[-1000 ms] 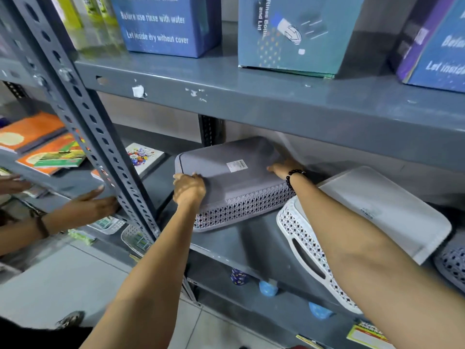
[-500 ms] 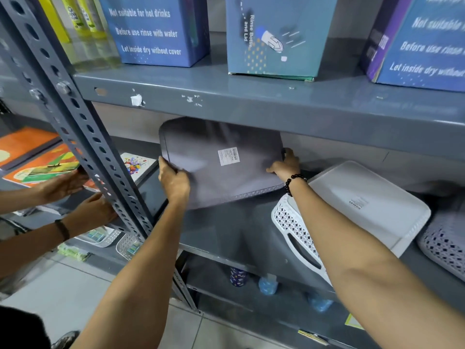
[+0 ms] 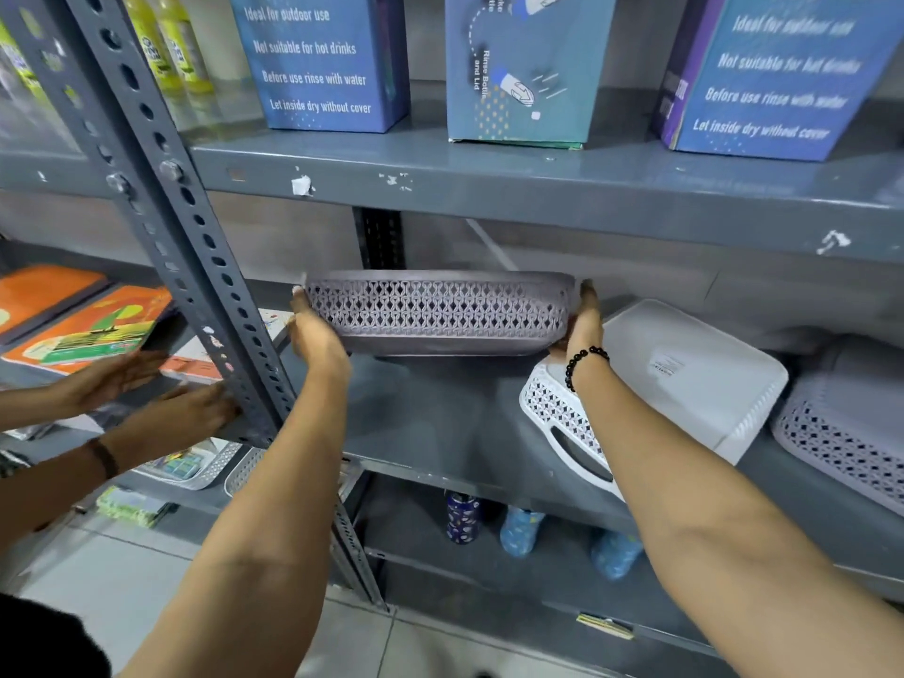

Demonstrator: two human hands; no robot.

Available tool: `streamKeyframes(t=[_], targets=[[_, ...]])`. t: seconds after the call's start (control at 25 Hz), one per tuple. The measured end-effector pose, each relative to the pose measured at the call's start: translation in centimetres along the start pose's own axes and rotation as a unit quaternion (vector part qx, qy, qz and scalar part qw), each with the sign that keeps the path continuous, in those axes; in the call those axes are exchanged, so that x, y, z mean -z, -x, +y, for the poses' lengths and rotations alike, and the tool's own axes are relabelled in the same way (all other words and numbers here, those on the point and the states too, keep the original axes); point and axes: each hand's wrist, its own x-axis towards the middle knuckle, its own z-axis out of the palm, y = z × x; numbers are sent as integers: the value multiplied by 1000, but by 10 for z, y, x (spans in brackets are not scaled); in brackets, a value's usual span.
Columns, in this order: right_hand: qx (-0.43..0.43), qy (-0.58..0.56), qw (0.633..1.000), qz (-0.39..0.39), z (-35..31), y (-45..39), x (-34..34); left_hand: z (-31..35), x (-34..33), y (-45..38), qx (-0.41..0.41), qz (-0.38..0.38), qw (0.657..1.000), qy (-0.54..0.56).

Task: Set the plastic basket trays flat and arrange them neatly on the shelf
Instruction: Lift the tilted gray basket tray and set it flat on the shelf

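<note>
A grey lattice-walled basket tray [image 3: 440, 313] hangs level and rim-up just above the grey middle shelf [image 3: 430, 433]. My left hand [image 3: 313, 335] grips its left end and my right hand [image 3: 584, 320], with a black bead bracelet on the wrist, grips its right end. To the right a white basket tray [image 3: 685, 374] lies upside down and tilted on the shelf, its handle slot toward me. A second grey basket tray [image 3: 841, 433] lies upside down at the far right edge.
A perforated upright post [image 3: 195, 266] stands just left of my left arm. Another person's two hands [image 3: 146, 389] reach over books on the neighbouring shelf. Blue boxes [image 3: 323, 61] stand on the shelf above. Bottles [image 3: 462, 516] stand on the shelf below.
The grey basket tray was upside down on the shelf, then lifted and tipped with its base toward me. Now it is turned rim-up and level, still held at both ends.
</note>
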Motion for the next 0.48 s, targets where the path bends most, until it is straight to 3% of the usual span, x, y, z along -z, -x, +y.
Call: streamKeyframes(t=[0.16, 0.28, 0.48], targets=[[-28, 51, 997, -45, 10, -13, 7, 2, 2, 5, -12, 7, 998, -54], [-34, 77, 994, -75, -4, 39, 8, 4, 6, 13, -22, 76, 992, -100], [-27, 175, 983, -53, 0, 43, 24, -3, 12, 12, -11, 29, 970, -239]])
